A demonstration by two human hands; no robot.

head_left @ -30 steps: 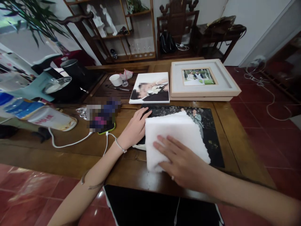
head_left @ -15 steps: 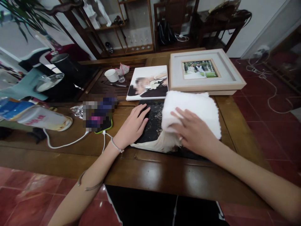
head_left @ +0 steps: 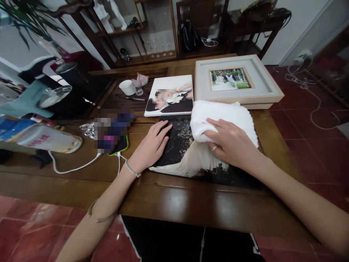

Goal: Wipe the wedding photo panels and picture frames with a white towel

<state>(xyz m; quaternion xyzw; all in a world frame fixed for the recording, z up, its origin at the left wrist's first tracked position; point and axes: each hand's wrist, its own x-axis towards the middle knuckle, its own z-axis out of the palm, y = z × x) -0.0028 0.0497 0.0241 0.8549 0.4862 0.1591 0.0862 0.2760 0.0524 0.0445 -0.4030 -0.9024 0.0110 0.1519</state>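
Observation:
A dark photo panel with a pale gown pictured on it lies flat on the wooden table in front of me. My left hand rests with fingers spread on its left edge. In my right hand is a folded white towel, pressed onto the panel's right part. The fingers curl into the towel's near edge, and a ring shows on one of them. Towel and hand hide the panel's upper right area.
Behind the panel lie a white-edged photo print and a framed photo on the right. To the left are a phone with a white cable, a plastic canister and a white cup. The wooden table has its near edge before me.
My right hand has shifted the white towel slightly up and right across the panel, uncovering more of the pictured gown. My left hand stays on the panel's left edge.

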